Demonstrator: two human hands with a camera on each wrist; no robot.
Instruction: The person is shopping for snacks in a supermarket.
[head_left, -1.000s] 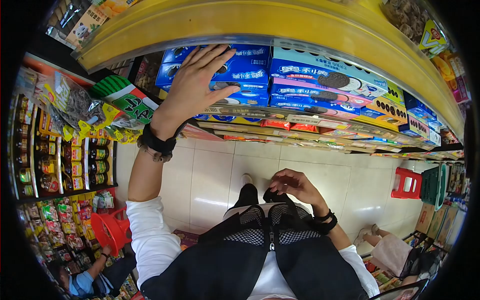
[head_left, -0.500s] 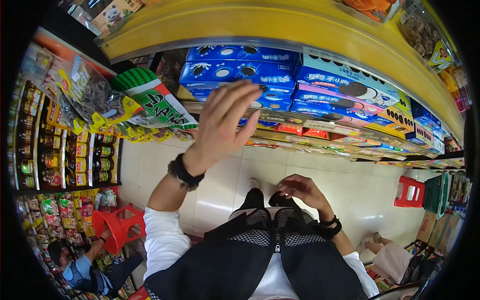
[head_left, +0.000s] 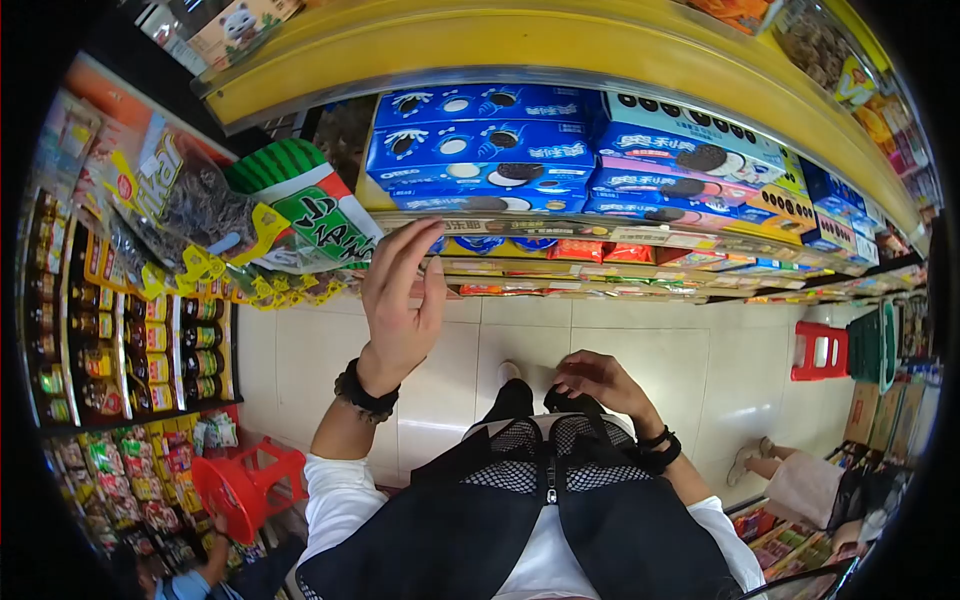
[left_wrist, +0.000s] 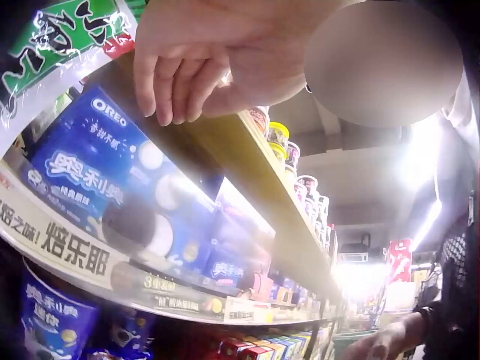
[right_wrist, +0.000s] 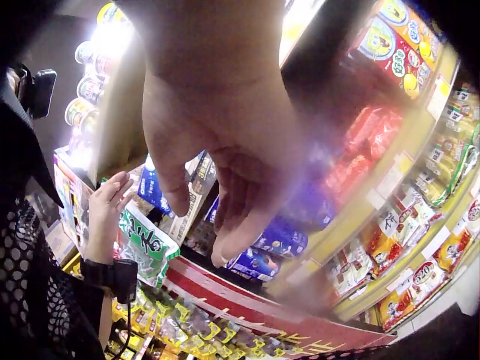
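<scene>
My left hand (head_left: 400, 290) is raised with straight fingers in front of the shelf's price strip (head_left: 520, 228), just below the stacked blue Oreo boxes (head_left: 480, 150), and it holds nothing. The left wrist view has the same hand (left_wrist: 187, 52) hanging over an Oreo box (left_wrist: 90, 172) without touching it. My right hand (head_left: 595, 378) rests low at my waist against the black mesh vest (head_left: 545, 450), fingers loosely curled. Seen from the right wrist, this hand (right_wrist: 225, 165) hangs relaxed and empty.
A green watermelon-print bag (head_left: 310, 215) hangs left of the Oreo boxes. Snack racks fill the left wall. A red stool (head_left: 245, 480) stands at lower left, another (head_left: 818, 350) beside a green basket (head_left: 875, 350) at right. One person (head_left: 200, 580) crouches lower left, another (head_left: 790, 480) sits lower right.
My left hand has come down from the Oreo boxes to the shelf edge below them, empty. The right hand has stayed at my waist.
</scene>
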